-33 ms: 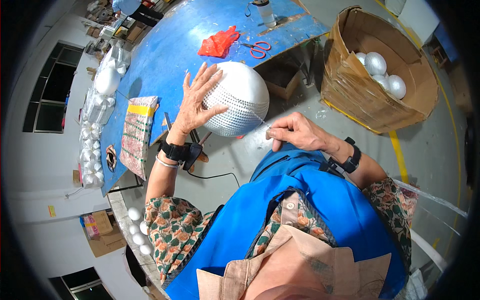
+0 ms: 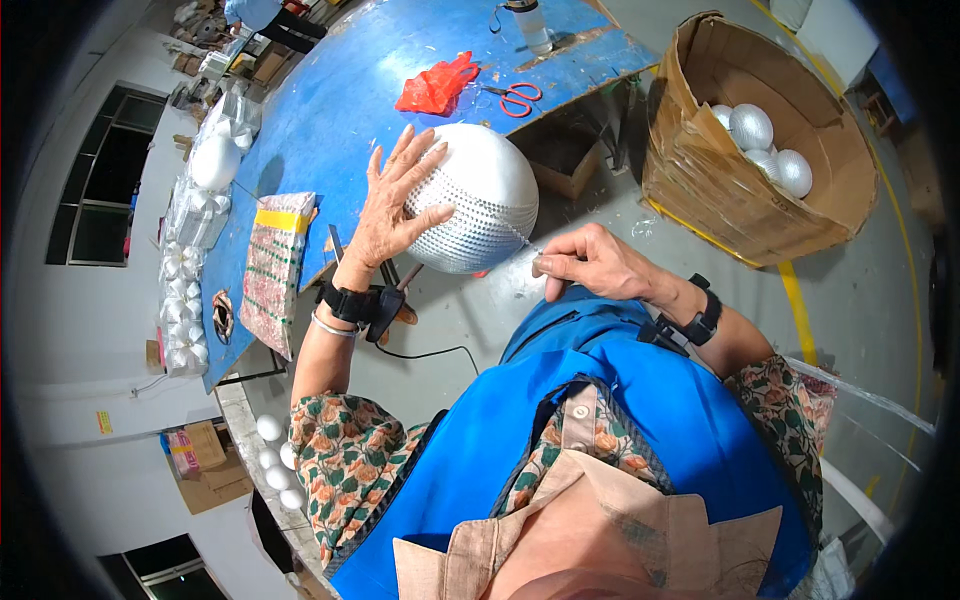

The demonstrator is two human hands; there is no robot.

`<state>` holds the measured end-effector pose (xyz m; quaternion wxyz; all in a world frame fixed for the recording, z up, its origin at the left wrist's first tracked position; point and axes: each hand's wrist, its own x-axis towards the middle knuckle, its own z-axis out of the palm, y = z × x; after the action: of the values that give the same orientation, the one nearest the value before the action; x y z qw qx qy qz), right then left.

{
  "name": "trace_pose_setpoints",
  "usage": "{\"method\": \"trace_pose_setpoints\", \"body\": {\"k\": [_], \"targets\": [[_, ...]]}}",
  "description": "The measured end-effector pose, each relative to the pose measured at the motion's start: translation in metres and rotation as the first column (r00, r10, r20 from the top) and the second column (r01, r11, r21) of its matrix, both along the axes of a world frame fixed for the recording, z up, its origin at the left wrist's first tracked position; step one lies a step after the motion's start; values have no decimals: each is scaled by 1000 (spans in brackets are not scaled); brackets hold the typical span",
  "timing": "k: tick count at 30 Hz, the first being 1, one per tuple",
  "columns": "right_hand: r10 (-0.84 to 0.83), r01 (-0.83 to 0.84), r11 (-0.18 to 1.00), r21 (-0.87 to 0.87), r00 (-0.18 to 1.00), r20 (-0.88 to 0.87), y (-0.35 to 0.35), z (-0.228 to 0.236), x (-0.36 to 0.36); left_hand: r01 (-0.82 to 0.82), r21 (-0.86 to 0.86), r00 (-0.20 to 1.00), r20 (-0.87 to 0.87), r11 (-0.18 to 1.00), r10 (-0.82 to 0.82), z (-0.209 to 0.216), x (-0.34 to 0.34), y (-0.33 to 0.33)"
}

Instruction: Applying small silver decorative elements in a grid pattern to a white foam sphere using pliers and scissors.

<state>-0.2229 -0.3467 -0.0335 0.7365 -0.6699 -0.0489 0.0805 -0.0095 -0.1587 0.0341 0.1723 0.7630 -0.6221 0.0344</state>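
Note:
A large white ball [image 2: 487, 165] stands before me, its lower part covered in rows of small silver beads. My left hand [image 2: 393, 200] rests against its left side, fingers spread, thumb over the beaded rows. From the ball's lower right a short silver bead strand [image 2: 528, 242] runs to my right hand [image 2: 597, 262], whose thumb and forefinger pinch its end. The other fingers of that hand are curled. What holds the ball up from below is mostly hidden.
On the blue table [image 2: 340, 130] lie red-handled scissors [image 2: 518, 99], a red plastic bag [image 2: 437, 85], a clear bottle [image 2: 533, 30] and a patterned packet [image 2: 277, 265]. A cardboard box [image 2: 700, 170] at the right holds several silver balls [image 2: 750, 128]. Another person [image 2: 275, 20] stands far left.

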Motion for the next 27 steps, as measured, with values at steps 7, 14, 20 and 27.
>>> {"method": "trace_pose_setpoints", "body": {"k": [7,14,20,27], "targets": [[-18,18,1000,8,1000,19,-3,-11,5,-1,83,995,-102,997,10,-3,10,-2],[-19,19,998,59,1000,-1,-5,-1,0,-28,17,997,-68,999,29,-4,7,-3],[-29,32,999,-36,997,75,-6,16,-6,-24,27,995,-97,999,27,-3,5,-5],[-4,5,1000,-17,997,71,-9,6,2,-15,90,986,-166,996,30,0,7,-7]]}}
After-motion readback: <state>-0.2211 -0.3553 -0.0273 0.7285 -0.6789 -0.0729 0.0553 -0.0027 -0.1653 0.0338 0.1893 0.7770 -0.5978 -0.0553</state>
